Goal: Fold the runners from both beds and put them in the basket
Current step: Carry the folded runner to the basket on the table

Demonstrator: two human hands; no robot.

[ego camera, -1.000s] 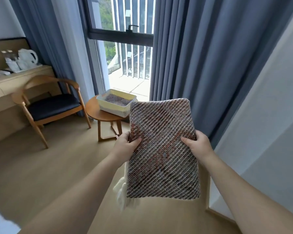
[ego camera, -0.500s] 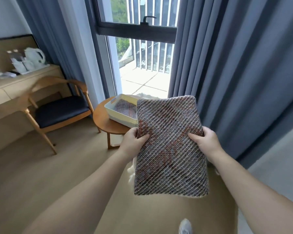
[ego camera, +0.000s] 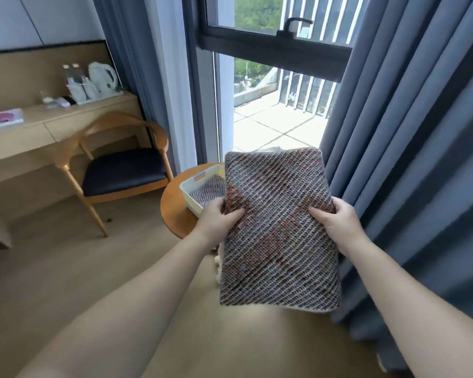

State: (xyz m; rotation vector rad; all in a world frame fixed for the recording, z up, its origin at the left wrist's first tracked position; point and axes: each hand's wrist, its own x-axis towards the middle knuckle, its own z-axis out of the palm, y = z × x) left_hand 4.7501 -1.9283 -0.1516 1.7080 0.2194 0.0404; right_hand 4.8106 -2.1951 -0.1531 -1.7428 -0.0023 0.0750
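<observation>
- Runner [ego camera: 279,236], folded flat, held in the air over the near edge of the basket [ego camera: 191,199].
- Left hand [ego camera: 219,218] grips its left edge; right hand [ego camera: 336,221] grips its right edge.
- Basket sits on the round counter [ego camera: 175,211], another woven piece inside.

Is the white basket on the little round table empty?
No, the basket on the round table already holds a folded woven cloth like the runner held in both hands.
</observation>
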